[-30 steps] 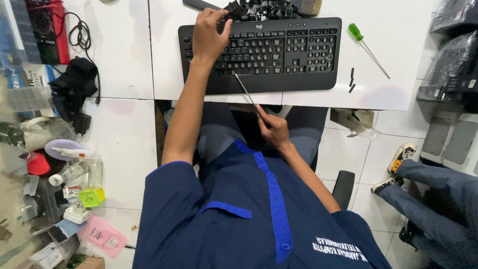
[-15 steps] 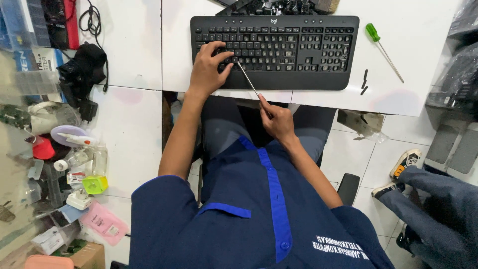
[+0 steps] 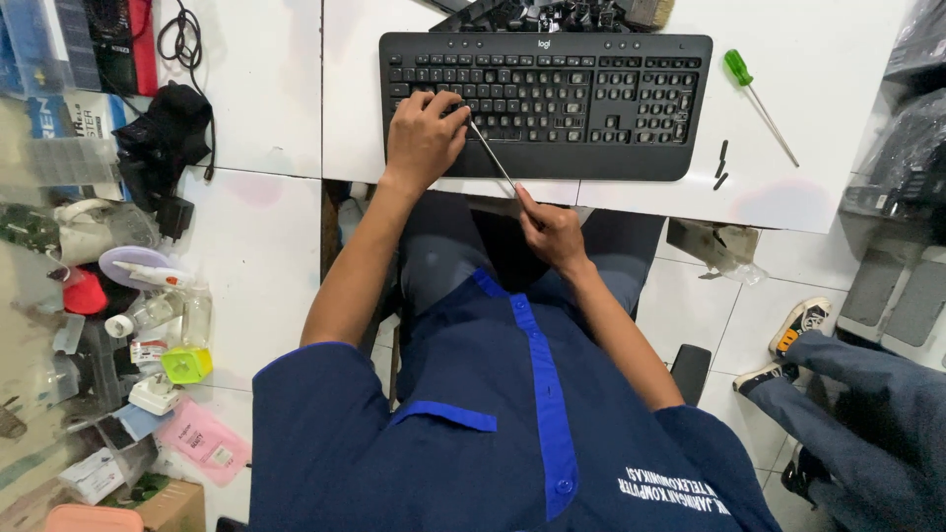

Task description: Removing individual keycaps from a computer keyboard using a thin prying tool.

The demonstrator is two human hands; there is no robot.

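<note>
resting under left hand [image 3: 424, 138]: keyboard [image 3: 591, 99]

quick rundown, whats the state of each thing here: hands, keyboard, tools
left hand: resting on the keyboard's left keys
right hand: gripping a thin metal tool
thin metal tool: slanted, tip at the keys by the left hand
black keyboard: flat on the white table
green-handled screwdriver: lying loose, untouched

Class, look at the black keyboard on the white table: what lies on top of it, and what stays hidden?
On the black keyboard rests the left hand, and the tip of a thin metal tool held by the right hand reaches it. The keys beneath that hand are covered.
</note>
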